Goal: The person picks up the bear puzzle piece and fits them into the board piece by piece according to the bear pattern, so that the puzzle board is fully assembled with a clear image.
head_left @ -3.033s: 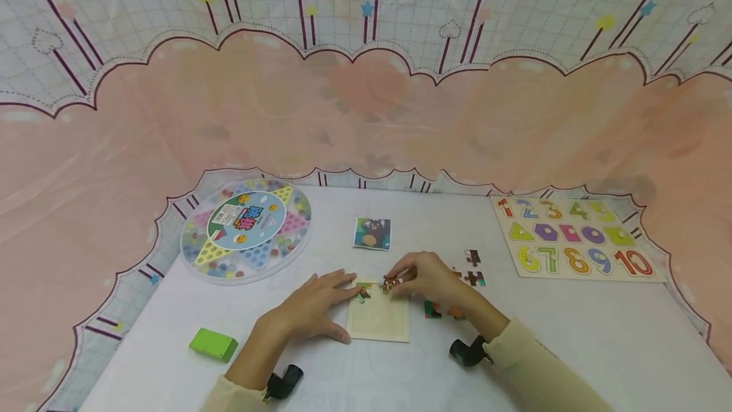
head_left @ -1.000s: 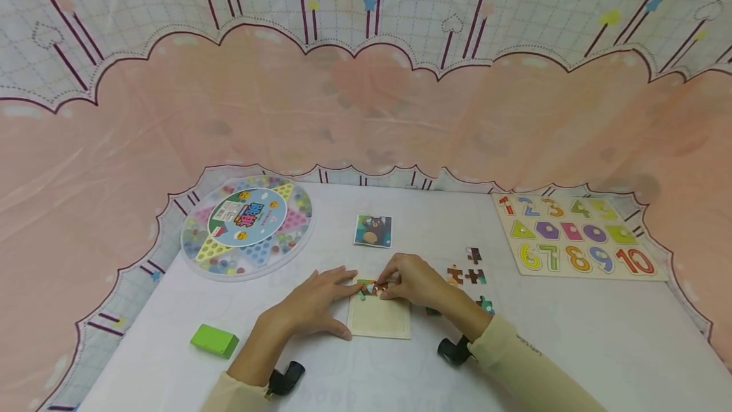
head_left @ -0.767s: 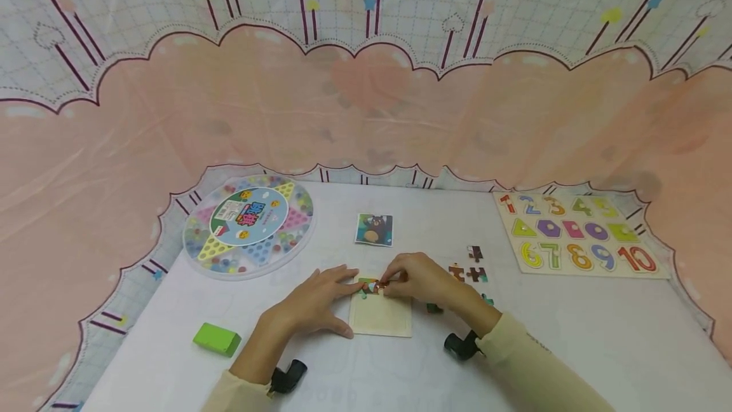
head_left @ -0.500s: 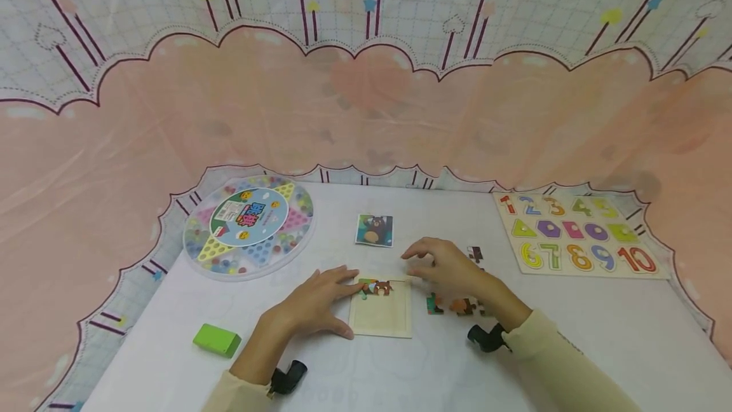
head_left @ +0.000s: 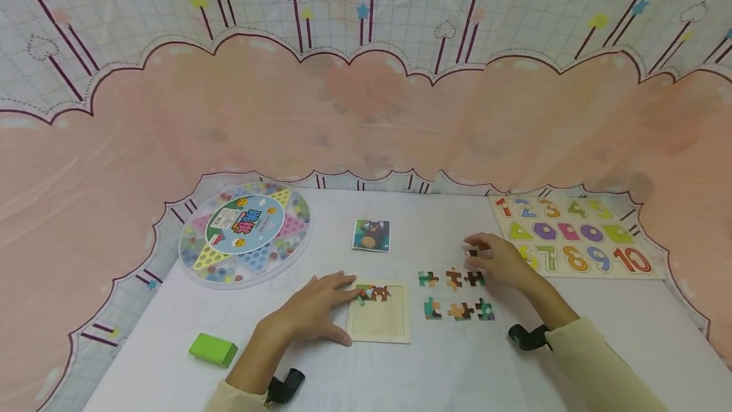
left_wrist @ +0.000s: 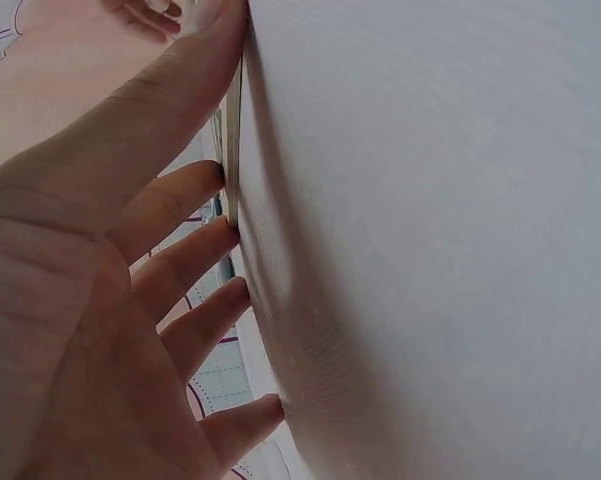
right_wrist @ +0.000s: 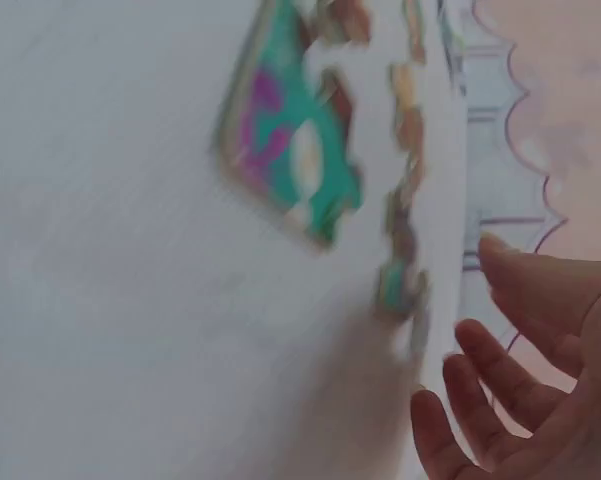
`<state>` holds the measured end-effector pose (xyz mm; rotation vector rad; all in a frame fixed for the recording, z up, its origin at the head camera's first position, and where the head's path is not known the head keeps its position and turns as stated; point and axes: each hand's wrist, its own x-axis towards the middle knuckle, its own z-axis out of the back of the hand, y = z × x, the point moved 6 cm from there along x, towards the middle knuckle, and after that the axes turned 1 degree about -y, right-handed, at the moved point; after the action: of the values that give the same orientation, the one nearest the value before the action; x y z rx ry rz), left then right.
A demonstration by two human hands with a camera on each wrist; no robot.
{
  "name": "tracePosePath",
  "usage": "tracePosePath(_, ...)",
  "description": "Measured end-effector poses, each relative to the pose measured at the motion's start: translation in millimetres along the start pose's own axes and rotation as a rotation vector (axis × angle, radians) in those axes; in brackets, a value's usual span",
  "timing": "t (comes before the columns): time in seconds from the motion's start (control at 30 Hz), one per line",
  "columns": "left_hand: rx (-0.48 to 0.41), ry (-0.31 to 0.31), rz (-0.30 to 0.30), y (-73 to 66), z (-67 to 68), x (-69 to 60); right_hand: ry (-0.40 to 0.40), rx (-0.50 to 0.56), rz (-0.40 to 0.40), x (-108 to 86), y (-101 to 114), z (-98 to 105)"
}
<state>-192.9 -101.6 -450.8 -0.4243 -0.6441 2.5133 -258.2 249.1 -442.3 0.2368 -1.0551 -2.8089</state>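
My left hand (head_left: 311, 310) lies spread at the left edge of a square wooden tray (head_left: 380, 329), thumb and fingers touching its side. Joined puzzle pieces (head_left: 379, 293), one showing a brown bear's head, lie in the tray's upper left. My right hand (head_left: 506, 262) is over a dark puzzle piece (head_left: 472, 254), thumb and fingers apart around it; whether they touch it is hard to tell. Beneath that hand lie two rows of loose pieces, one teal and purple (right_wrist: 300, 150) in the right wrist view. In the left wrist view, my left hand's (left_wrist: 130, 300) fingers are straight.
A picture card with a bear (head_left: 372, 235) lies behind the tray. At the back left is a round game board (head_left: 246, 234); a number board (head_left: 577, 237) lies at the back right. A green block (head_left: 213, 350) sits near the left forearm. A patterned curtain (head_left: 343, 119) hangs behind.
My right hand has let go of the bear's-head piece, which now lies in the tray, and has moved right to the dark loose piece. My left hand stays at the tray.
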Motion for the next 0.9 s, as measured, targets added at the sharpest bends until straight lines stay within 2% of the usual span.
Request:
tracePosePath(0.1,0.002,0.001,-0.003,-0.4,-0.3,-0.5,0.007,0.016,-0.026,-0.2,-10.2,-0.1)
tracePosePath(0.2,0.003,0.003,-0.002,-0.7,-0.2,-1.0,0.009,0.014,-0.015,0.9,-14.3,0.0)
tracePosePath(0.9,-0.021,-0.015,-0.018,-2.6,2.0,-3.1,-0.045,-0.029,0.012,6.0,-16.7,2.4)
